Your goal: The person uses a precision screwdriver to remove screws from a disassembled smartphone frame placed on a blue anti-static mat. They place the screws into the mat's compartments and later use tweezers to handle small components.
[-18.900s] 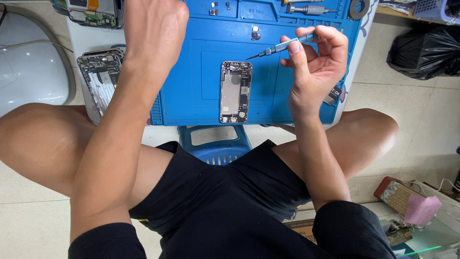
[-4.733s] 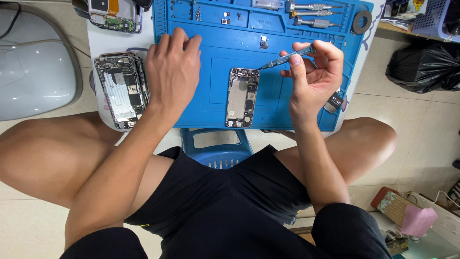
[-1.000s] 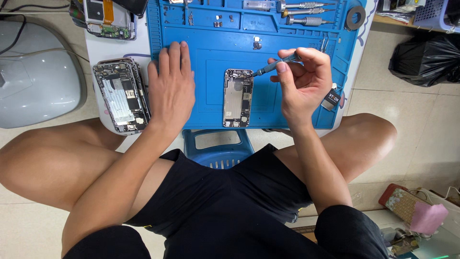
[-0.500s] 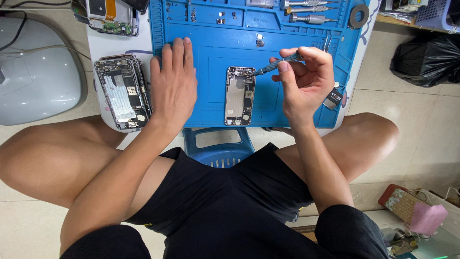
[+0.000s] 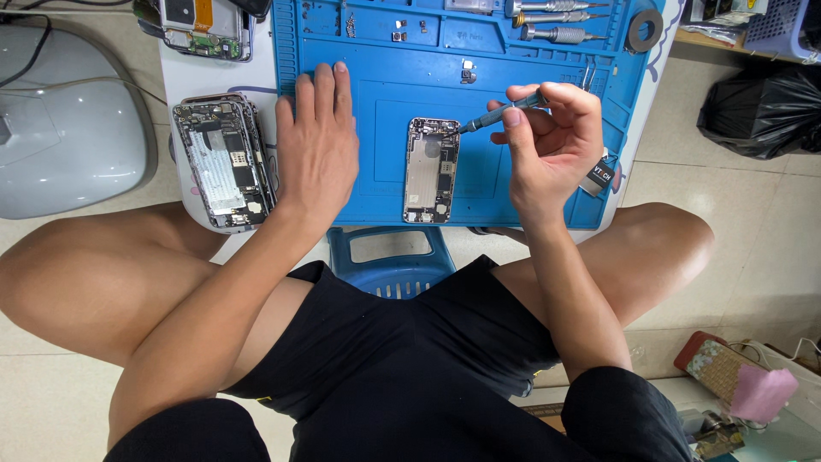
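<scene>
Right hand [image 5: 552,145] pinches slim screwdriver [image 5: 500,113], tip at far right corner of opened phone shell [image 5: 431,169], mid blue mat [image 5: 530,51]. Left hand [image 5: 318,145] flat, fingers spread, left of shell, holding nothing. Judged step: working screw; next needs steady tip.

Single head view, looking steeply down, close over blue mat [image 5: 530,188]
</scene>
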